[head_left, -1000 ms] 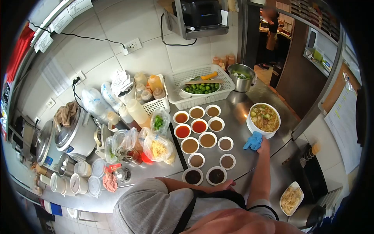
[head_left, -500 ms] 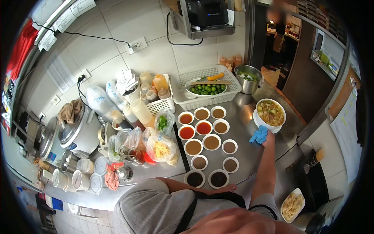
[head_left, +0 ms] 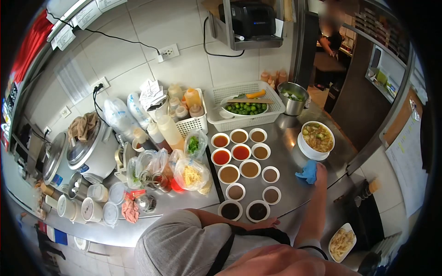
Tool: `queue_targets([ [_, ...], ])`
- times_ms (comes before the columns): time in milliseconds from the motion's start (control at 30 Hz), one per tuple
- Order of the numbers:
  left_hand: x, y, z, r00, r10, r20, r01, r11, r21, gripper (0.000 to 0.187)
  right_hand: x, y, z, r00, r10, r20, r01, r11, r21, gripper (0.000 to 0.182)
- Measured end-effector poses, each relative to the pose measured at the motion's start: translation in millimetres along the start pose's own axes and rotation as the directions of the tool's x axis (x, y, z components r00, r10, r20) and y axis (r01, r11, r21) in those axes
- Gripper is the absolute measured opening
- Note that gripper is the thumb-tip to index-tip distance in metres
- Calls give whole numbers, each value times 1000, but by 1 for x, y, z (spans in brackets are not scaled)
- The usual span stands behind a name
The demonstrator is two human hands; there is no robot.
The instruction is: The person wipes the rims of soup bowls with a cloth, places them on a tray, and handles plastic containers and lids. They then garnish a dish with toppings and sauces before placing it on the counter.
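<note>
My right hand (head_left: 319,174) is closed on a crumpled blue cloth (head_left: 307,172) on the steel counter. Just beyond it stands a white bowl of soup (head_left: 317,137) with noodles and green pieces, resting on a white plate. The hand and the bowl are apart. My left hand (head_left: 271,222) lies low at the counter's front edge, by a cup of dark sauce (head_left: 258,210); its fingers are mostly hidden. Several white cups of red, brown and black sauce (head_left: 250,169) stand in rows to the left of the cloth.
A white basket (head_left: 246,122) holds a bowl of green limes. Beside it is a steel pot (head_left: 293,97). Bottles, bagged food (head_left: 191,176) and lidded tubs fill the left. A dish of food (head_left: 342,242) stands lower right. Another person (head_left: 330,39) is beyond the doorway.
My right hand has moved back from the bowl toward me, with the blue cloth in it. The person beyond the doorway has shifted posture. My left hand has hardly moved.
</note>
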State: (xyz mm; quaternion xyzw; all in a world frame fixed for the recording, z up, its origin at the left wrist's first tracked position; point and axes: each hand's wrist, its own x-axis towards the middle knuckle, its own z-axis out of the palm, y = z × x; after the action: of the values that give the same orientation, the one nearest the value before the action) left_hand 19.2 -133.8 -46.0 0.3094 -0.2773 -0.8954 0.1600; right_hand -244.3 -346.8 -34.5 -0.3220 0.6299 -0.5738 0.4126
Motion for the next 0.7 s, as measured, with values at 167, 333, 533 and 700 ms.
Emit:
queue_targets([
  [167,-14,18,20,994,-102,-43,104,993,60,60,-50,5,-22,894,-424,146,408,633,-658,27],
  [333,-11,13,18,996,-86,-32,86,996,2,61,-131,2,-9,834,-420,357,498,298,-814,27],
  [533,-1,9,14,997,-24,-72,23,1000,-11,59,-218,-34,-25,884,81,460,235,773,-589,28],
  [700,-21,15,40,998,53,19,-56,969,239,48,-289,-30,-17,846,115,521,-71,992,-104,33],
])
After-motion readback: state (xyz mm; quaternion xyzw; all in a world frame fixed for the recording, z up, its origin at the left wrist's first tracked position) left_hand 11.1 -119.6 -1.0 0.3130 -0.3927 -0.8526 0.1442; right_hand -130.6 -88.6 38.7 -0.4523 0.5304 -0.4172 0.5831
